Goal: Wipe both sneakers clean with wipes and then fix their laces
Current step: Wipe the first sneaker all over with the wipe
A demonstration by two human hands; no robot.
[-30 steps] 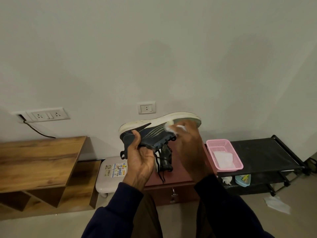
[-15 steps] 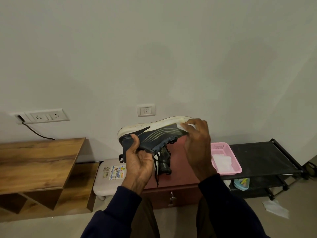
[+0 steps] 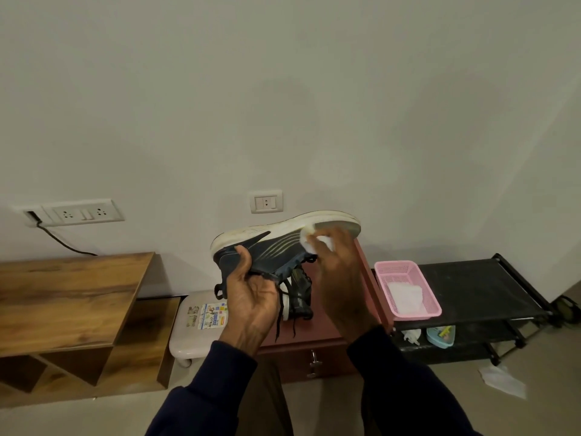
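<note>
Fingers of the right hand (image 3: 339, 278) press a crumpled white wipe (image 3: 309, 243) to an upturned navy mesh sneaker (image 3: 273, 247), near its toe.
The grip seems a pinch, though blurred; the left hand (image 3: 251, 294) curls round the heel collar; firm strokes along the white sole edge, heel braced, would serve best; the second dark sneaker (image 3: 300, 297) lies just below, on a reddish cabinet (image 3: 314, 339).

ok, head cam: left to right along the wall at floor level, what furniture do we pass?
Wooden shelf unit → white stool → maroon cabinet → pink basket, sitting on the left end of the black rack.
</note>
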